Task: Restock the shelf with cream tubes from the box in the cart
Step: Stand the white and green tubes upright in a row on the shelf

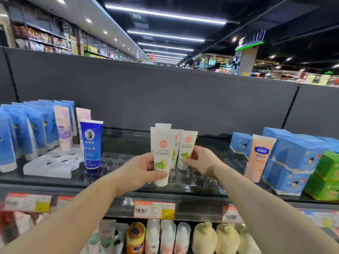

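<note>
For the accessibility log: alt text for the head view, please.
Two hands stand white cream tubes on a clear tray on the shelf; left hand grips one, right hand another. A blue tube stands left.

Cream tubes stand mid-shelf over a clear holder tray, between the left hand and right hand. Tube rows stand left, boxes right, price tags on the front edge below.

Both forearms bare to frame edge; no sleeves, apparently no rings on fingers.
</note>
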